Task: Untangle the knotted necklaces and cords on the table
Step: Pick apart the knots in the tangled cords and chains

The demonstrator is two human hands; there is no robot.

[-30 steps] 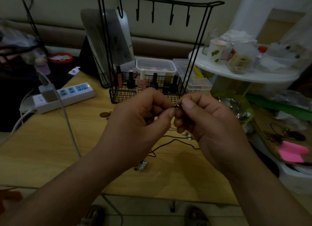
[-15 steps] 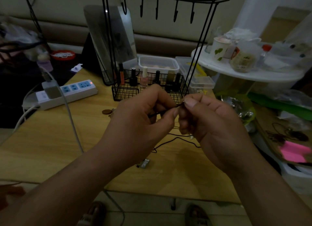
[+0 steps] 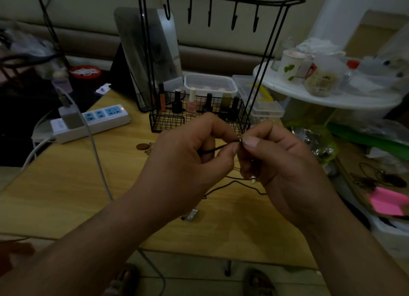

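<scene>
A thin black cord (image 3: 218,148) is pinched between both hands above the wooden table (image 3: 66,185). My left hand (image 3: 190,156) grips it between thumb and forefinger. My right hand (image 3: 278,160) pinches its end, where a small metal clasp glints at the fingertips. The rest of the cord hangs down and loops across the table below my hands. A small silver pendant (image 3: 192,215) lies on the table under my left wrist. A brown round pendant with a small chain (image 3: 143,147) rests left of my left hand.
A black wire jewellery stand (image 3: 221,6) with hooks and a basket of nail polish bottles (image 3: 199,112) stands just behind my hands. A white power strip (image 3: 93,123) with a charger cable lies at left. Clutter, more necklaces (image 3: 376,180) and a pink note fill the right.
A short length of black cord now shows between my left fingers and the clasp; my hands have drawn slightly apart. The view has shifted a little.
</scene>
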